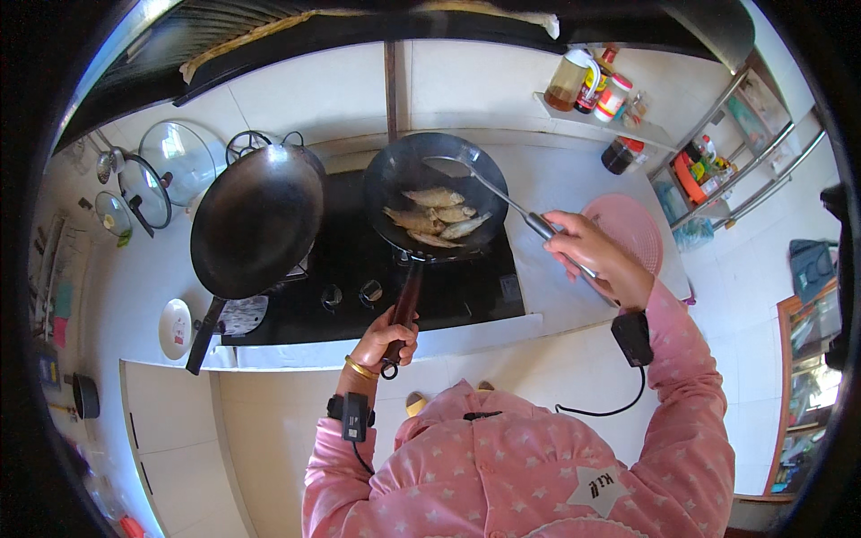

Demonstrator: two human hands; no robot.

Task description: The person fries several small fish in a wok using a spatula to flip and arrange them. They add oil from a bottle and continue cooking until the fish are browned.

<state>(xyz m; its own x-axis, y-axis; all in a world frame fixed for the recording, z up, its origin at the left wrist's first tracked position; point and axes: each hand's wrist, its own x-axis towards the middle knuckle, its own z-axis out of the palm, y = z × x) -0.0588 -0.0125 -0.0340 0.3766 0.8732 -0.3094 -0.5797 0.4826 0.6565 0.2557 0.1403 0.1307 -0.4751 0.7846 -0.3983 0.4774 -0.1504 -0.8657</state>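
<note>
My left hand [387, 341] grips the dark wooden handle [407, 296] of a black wok [436, 149] on the right side of the hob. Several small browned fish [430, 220] lie together in the lower part of this wok. In my right hand [592, 252] is a metal spatula [498, 191] with a grey and steel handle. The spatula's head rests over the far inner wall of the wok, above the fish and apart from them. Whether it touches the metal is hard to tell.
A second, bare dark wok [259, 222] stands on the left burner of the black glass hob [484, 296], its handle jutting past the counter edge. A pink plastic basket [632, 222] lies right. Glass lids [176, 158] lean left, near a white bowl [176, 329]. Bottles [592, 84] fill a shelf.
</note>
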